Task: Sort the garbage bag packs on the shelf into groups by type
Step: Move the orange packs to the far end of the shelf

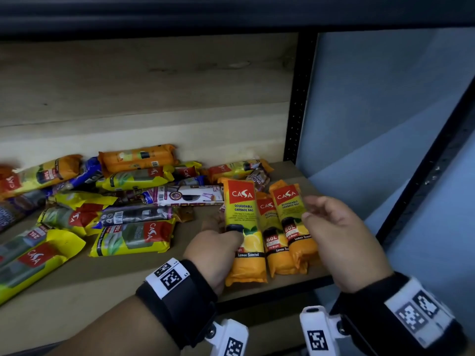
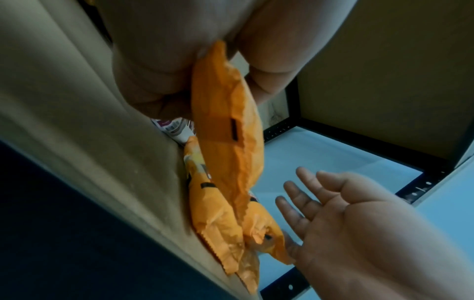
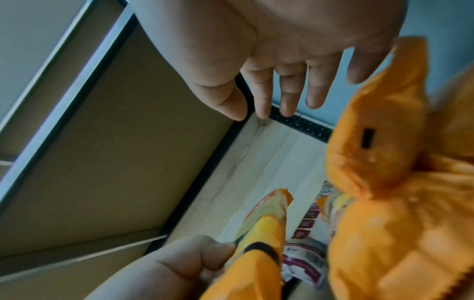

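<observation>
My left hand [image 1: 221, 240] grips an orange lemon-scented Casa pack [image 1: 244, 227] by its middle, thumb on top, holding it just above the wooden shelf [image 1: 128, 278]. Right of it two more orange lemon packs [image 1: 276, 237] lie side by side near the shelf's right end. My right hand [image 1: 316, 211] hovers over the rightmost pack with its fingers relaxed and holds nothing. The left wrist view shows the held pack [image 2: 225, 121] edge-on with the right hand's open palm [image 2: 333, 213] beside it. In the right wrist view the straight fingers [image 3: 287, 91] sit above an orange pack [image 3: 372, 142].
A mixed pile covers the left of the shelf: yellow Casa packs [image 1: 133, 240], a black pack [image 1: 136, 214], a white-and-purple pack [image 1: 185, 196] and an orange pack [image 1: 136, 158] at the back wall. A black upright post [image 1: 298, 111] bounds the shelf on the right.
</observation>
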